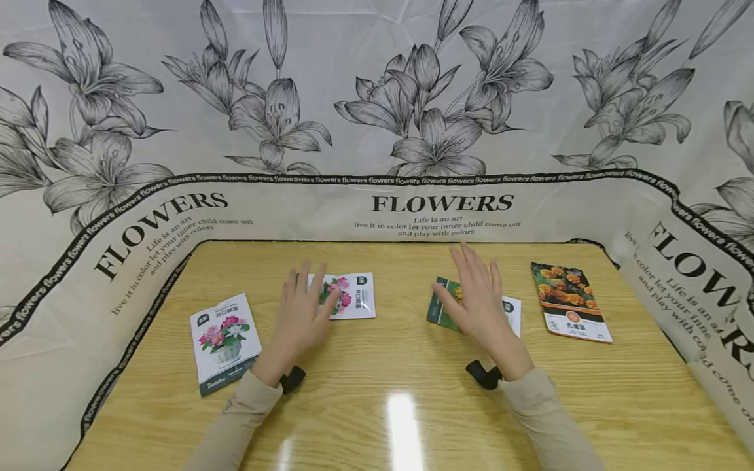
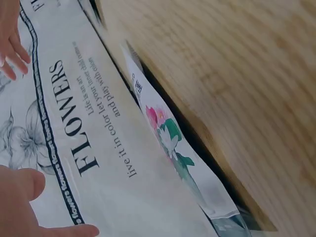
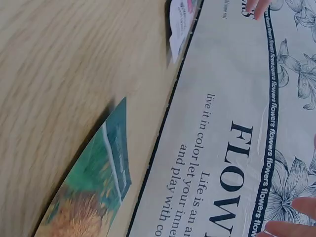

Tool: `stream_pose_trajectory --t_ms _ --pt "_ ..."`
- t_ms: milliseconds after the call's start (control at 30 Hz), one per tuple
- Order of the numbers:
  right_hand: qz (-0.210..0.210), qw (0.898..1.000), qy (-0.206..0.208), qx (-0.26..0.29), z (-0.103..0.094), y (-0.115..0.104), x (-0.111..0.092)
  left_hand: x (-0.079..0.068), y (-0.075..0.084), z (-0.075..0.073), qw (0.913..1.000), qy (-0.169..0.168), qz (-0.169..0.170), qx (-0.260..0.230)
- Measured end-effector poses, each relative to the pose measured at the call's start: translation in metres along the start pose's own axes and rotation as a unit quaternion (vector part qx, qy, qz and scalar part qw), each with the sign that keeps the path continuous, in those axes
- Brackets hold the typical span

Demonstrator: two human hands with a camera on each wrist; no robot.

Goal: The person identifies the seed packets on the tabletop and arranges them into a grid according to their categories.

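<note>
My left hand (image 1: 303,320) is held over a white seed packet (image 1: 357,298) with pink flowers, its fingers spread and covering the packet's left part in the head view. Another white packet (image 1: 226,340), printed with pink flowers in a bowl, lies to the left of that hand. Fingers extended, my right hand (image 1: 482,311) hovers above a green-and-white seed packet (image 1: 437,313) and hides its middle. In the right wrist view the green end of this packet (image 3: 89,170) lies on the table, with the hand apart from it. Neither hand grips anything.
To the right of the right hand lies a seed packet with orange flowers (image 1: 570,304). The packets rest on a wooden table (image 1: 353,405). A white cloth printed with lilies and lettering (image 1: 318,209) rises along the table's back and sides.
</note>
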State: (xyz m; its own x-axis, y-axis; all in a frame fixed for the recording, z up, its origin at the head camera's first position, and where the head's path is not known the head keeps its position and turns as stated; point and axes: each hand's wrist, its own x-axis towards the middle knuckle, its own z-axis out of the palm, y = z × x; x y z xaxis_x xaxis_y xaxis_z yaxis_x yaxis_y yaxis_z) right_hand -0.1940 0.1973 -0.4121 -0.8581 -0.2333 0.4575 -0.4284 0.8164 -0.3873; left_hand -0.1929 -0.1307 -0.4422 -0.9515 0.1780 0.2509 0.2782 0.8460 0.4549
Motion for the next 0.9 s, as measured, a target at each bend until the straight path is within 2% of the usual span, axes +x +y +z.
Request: stream_pose_trajectory --t_ms 167,300,467,600,800,900 --pt "-0.016 0.996 0.055 0.072 0.007 -0.006 0.011 0.007 -0.008 -0.001 0.9987 0.021 -0.034 -0.031" --pt "-0.012 0.989 0.069 0.132 0.014 -0.013 0.022 0.012 -0.015 0.001 0.993 0.019 -0.065 -0.097" --pt "0.01 0.978 0.066 0.197 0.025 -0.022 0.035 0.017 -0.026 0.008 0.9778 0.019 -0.072 -0.196" --pt "0.027 0.967 0.05 0.249 0.038 -0.027 0.042 0.019 -0.034 0.015 0.9599 0.029 -0.073 -0.269" --pt "0.084 0.939 0.02 0.332 0.061 -0.032 0.045 0.017 -0.04 0.021 0.9364 0.035 -0.1 -0.334" --pt "0.107 0.925 0.005 0.363 0.073 -0.034 0.046 0.017 -0.045 0.027 0.9303 0.045 -0.1 -0.35"
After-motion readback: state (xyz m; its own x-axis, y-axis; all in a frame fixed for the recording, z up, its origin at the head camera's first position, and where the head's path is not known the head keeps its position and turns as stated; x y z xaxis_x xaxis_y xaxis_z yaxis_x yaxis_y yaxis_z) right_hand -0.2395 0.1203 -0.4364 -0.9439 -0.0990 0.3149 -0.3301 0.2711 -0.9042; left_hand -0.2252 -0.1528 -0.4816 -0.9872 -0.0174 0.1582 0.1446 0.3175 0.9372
